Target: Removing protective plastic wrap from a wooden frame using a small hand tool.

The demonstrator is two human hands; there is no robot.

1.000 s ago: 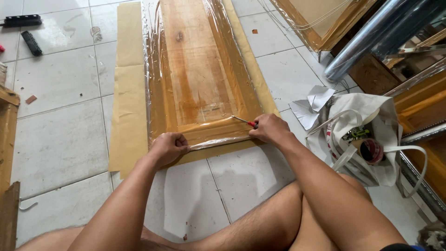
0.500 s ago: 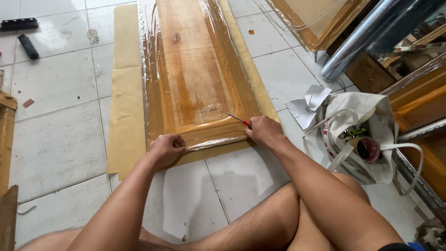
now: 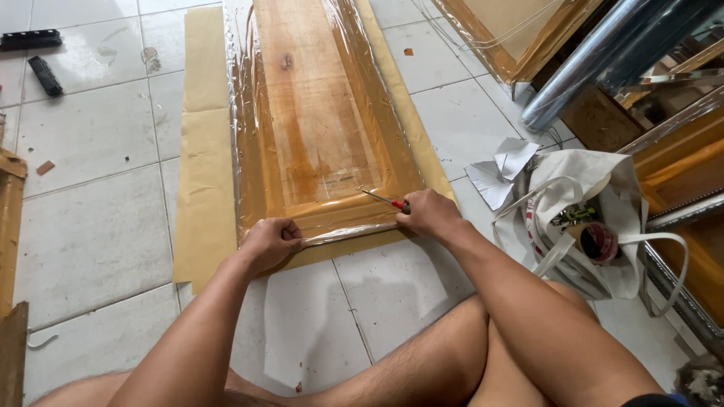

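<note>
A long wooden panel wrapped in clear plastic film lies on brown paper on the tiled floor. My left hand presses on the panel's near edge, fingers curled on the bunched film. At the near right corner, my right hand grips a small tool with a red handle and thin metal blade. The blade points left over the wrapped wood. My bare legs stretch across the bottom of the view.
A white tote bag holding a tape roll sits at the right, with torn paper scraps beside it. A shiny metal tube and more wrapped frames lie at the upper right. Black objects rest at the upper left.
My right hand has shifted slightly to the right along the near edge with the tool. The left hand stays pressed on the edge.
</note>
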